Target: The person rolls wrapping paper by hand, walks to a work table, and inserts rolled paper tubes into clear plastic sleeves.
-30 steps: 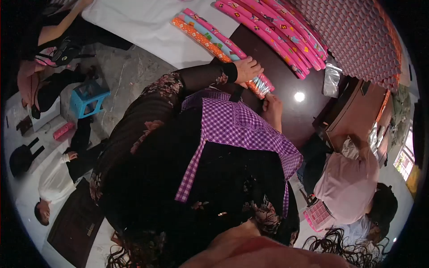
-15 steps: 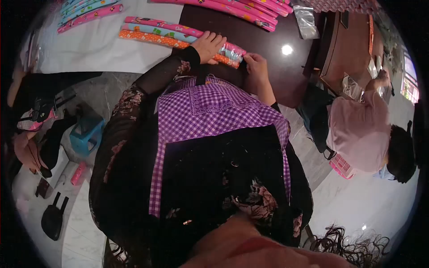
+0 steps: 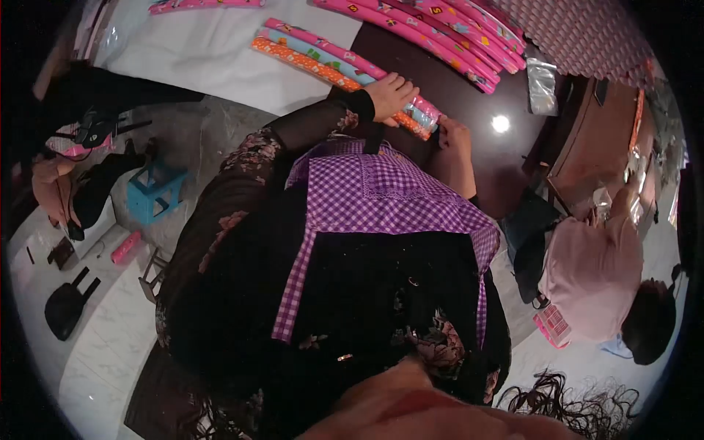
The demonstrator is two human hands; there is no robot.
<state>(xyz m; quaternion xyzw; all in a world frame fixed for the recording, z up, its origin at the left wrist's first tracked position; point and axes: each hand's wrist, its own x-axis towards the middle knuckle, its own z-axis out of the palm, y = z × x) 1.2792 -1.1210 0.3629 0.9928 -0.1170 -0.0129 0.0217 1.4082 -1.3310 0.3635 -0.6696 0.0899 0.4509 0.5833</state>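
Note:
Three patterned rolls lie side by side on the table: a pink roll (image 3: 323,45), a light blue roll (image 3: 312,55) and an orange dotted roll (image 3: 297,61). Clear shiny film shows around their right ends. My left hand (image 3: 392,95) lies over the rolls near that end, fingers bent across them. At the end itself my right hand (image 3: 455,138) is closed, its fingertips against the edge of the film. Whether a bit of film is pinched there is too small to tell.
More pink rolls (image 3: 433,37) lie at the back on the dark table (image 3: 469,110). Near them are a clear packet (image 3: 542,86) and a stack of wrapped rolls (image 3: 579,33). A person in pink (image 3: 594,264) is at the right. A blue stool (image 3: 155,192) stands at the left.
The camera view has swung and shifted. Both hands stay at the right end of the three rolls, with little visible change in their grip.

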